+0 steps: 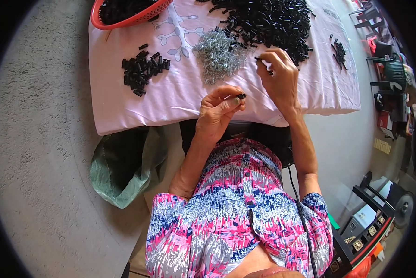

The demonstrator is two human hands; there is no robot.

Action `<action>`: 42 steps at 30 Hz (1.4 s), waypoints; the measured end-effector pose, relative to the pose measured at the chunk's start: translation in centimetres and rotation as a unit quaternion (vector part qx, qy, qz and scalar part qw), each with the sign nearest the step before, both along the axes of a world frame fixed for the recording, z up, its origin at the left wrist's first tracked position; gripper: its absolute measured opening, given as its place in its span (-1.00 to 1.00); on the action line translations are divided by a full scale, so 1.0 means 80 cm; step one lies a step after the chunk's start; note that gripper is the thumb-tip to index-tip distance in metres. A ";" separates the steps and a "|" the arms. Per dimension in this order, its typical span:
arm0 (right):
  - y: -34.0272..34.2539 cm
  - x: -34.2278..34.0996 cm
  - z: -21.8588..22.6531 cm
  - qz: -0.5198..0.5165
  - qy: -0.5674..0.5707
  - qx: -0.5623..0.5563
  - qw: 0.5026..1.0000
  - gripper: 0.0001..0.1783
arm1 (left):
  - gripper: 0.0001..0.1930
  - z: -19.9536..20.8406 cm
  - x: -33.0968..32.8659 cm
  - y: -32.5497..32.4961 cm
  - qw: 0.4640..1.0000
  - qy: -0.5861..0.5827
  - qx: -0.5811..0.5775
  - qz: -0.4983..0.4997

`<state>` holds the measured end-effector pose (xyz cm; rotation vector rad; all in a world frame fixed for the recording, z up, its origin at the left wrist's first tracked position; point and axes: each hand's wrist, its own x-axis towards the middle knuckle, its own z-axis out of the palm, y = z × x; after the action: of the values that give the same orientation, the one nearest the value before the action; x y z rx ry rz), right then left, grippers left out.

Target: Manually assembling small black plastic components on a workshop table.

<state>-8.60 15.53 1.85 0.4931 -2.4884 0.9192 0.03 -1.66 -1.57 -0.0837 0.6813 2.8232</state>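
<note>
Between the thumb and fingers of my left hand (222, 109) is a short black plastic tube (241, 96), its open end facing right. My right hand (281, 76) is raised over the table beside the springs. Its fingers are closed around small black parts (270, 72), partly hidden by the fingers. In front of my hands lies a heap of small silvery metal springs (219, 55). Behind and right of it spreads a large pile of loose black tubes (272, 23). A smaller group of black pieces (143, 72) lies at the left.
A red plastic basket (129, 18) of black pieces stands at the far left of the pink cloth-covered table (184, 106). A few thin black parts (339, 53) lie at the right. An open green woven sack (120, 167) sits on the floor below the left edge.
</note>
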 end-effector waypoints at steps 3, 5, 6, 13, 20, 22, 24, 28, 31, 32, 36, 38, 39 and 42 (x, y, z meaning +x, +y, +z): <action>0.003 0.041 0.026 0.070 -0.109 -0.125 0.984 -0.80 | -0.81 0.000 -0.001 -0.003 1.000 0.006 0.008 -0.010; 0.006 0.068 0.039 0.069 -0.277 -0.293 0.913 -0.89 | -0.81 0.003 0.000 -0.001 1.000 0.004 0.001 -0.010; 0.012 0.077 0.041 0.071 -0.354 -0.366 0.858 -0.92 | -0.81 0.004 0.000 0.001 1.000 0.002 -0.007 -0.006; 0.029 0.112 0.032 0.120 -0.382 -0.489 0.775 -0.85 | -0.81 0.010 0.006 0.014 0.999 -0.009 -0.012 -0.044; 0.033 0.125 0.025 0.124 -0.285 -0.421 0.852 -0.78 | -0.78 0.017 0.013 0.020 0.991 0.026 -0.118 -0.061; 0.036 0.125 0.019 0.148 -0.242 -0.387 0.877 -0.77 | -0.77 0.019 0.015 0.021 0.986 0.050 -0.144 -0.062; 0.039 0.126 0.017 0.149 -0.233 -0.368 0.888 -0.76 | -0.77 0.020 0.017 0.023 0.980 0.061 -0.182 -0.050; 0.040 0.125 0.015 0.163 -0.200 -0.333 0.907 -0.76 | -0.78 0.019 0.017 0.023 0.980 0.069 -0.175 -0.058; 0.040 0.130 0.022 0.141 -0.229 -0.331 0.904 -0.77 | -0.77 0.025 0.019 0.024 0.982 0.053 -0.169 -0.060; 0.040 0.131 0.023 0.142 -0.230 -0.331 0.904 -0.77 | -0.79 0.026 0.020 0.023 0.980 0.046 -0.181 -0.065; 0.040 0.132 0.023 0.129 -0.202 -0.281 0.929 -0.77 | -0.82 0.030 0.022 0.023 0.973 0.054 -0.215 -0.062; 0.039 0.132 0.024 0.139 -0.170 -0.263 0.939 -0.76 | -0.82 0.034 0.023 0.023 0.970 0.060 -0.227 -0.060; 0.039 0.132 0.025 0.144 -0.164 -0.261 0.940 -0.76 | -0.82 0.035 0.023 0.024 0.967 0.067 -0.239 -0.058; 0.037 0.134 0.028 0.147 -0.168 -0.259 0.940 -0.76 | -0.79 0.039 0.025 0.025 0.955 0.116 -0.273 -0.027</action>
<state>2.11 18.49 4.10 0.5665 -2.3414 1.8483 2.01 0.30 1.52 0.1723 1.4743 2.5296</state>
